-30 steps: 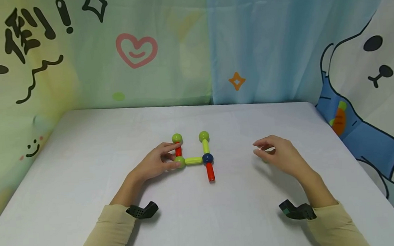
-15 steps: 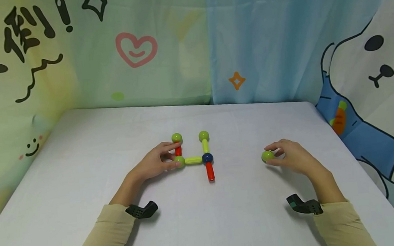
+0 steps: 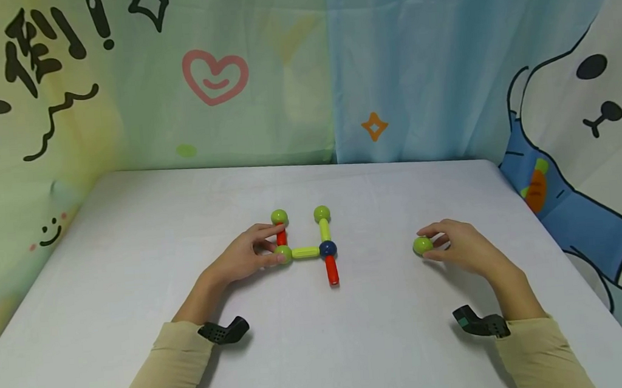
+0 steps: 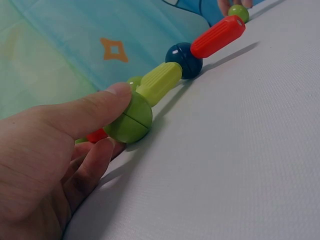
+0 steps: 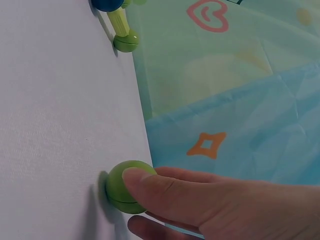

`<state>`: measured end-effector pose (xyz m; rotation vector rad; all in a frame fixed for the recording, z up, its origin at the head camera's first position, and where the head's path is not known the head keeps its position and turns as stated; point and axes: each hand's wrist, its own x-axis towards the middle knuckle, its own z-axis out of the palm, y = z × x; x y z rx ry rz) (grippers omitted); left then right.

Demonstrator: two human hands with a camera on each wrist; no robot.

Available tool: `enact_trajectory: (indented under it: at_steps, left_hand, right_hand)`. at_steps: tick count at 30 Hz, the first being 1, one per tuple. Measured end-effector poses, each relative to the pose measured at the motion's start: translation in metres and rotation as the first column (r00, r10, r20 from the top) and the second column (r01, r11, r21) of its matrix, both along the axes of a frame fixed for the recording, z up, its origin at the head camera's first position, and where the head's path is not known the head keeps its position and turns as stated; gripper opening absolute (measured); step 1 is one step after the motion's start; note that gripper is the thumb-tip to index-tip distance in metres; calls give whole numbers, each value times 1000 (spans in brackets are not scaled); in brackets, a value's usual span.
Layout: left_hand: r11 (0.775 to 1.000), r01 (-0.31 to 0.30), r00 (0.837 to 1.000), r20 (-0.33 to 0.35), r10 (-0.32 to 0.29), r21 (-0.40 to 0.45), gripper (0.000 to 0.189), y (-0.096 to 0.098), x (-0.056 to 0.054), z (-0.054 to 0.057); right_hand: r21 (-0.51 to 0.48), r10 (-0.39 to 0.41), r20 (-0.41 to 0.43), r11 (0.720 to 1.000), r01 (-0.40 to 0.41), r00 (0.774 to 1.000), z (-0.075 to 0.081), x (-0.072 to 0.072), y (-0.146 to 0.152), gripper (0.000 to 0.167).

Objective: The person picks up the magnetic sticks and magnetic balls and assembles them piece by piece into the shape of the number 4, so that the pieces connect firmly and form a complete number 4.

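A toy frame of rods and balls lies on the white table. My left hand (image 3: 252, 253) grips its near-left green ball (image 4: 131, 120), thumb on the ball and fingers along the red rod (image 3: 281, 238) behind it. From that ball a yellow-green rod (image 3: 306, 253) runs to a dark blue ball (image 3: 327, 249). A second red rod (image 3: 332, 270) points from the blue ball toward me, and another yellow-green rod (image 3: 324, 230) leads away to a green ball (image 3: 321, 213). Well to the right, my right hand (image 3: 457, 242) pinches a loose green ball (image 5: 131, 187) at the tabletop.
The white table (image 3: 356, 349) ends at a printed curtain (image 3: 281, 99) along the back. A bear-like cartoon figure (image 3: 568, 113) is printed on the fabric at the right side. A black wrist device (image 3: 225, 331) is worn on the left arm, another black wrist device (image 3: 480, 322) on the right.
My right hand has moved a little right and toward me, then stopped, its fingers now at the loose green ball, which was mostly hidden beneath the hand before. The left hand has stayed put.
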<state>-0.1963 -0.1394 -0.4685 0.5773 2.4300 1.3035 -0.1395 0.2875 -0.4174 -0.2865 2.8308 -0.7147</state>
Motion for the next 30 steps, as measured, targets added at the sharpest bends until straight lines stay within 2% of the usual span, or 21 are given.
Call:
enact_trajectory:
  at_steps: [18,30]
  left_hand:
    - [1000,11,1000,-4,-11,5,71,-1,-1,0]
    - [1000,15,1000,-5,-15,13,71,-1,0,0]
  right_hand:
    - [-19,-23,12,1000,23,1000,-2,-1,-2,37]
    - [-56,31,6,998,-31,1000,0,1,-20,36]
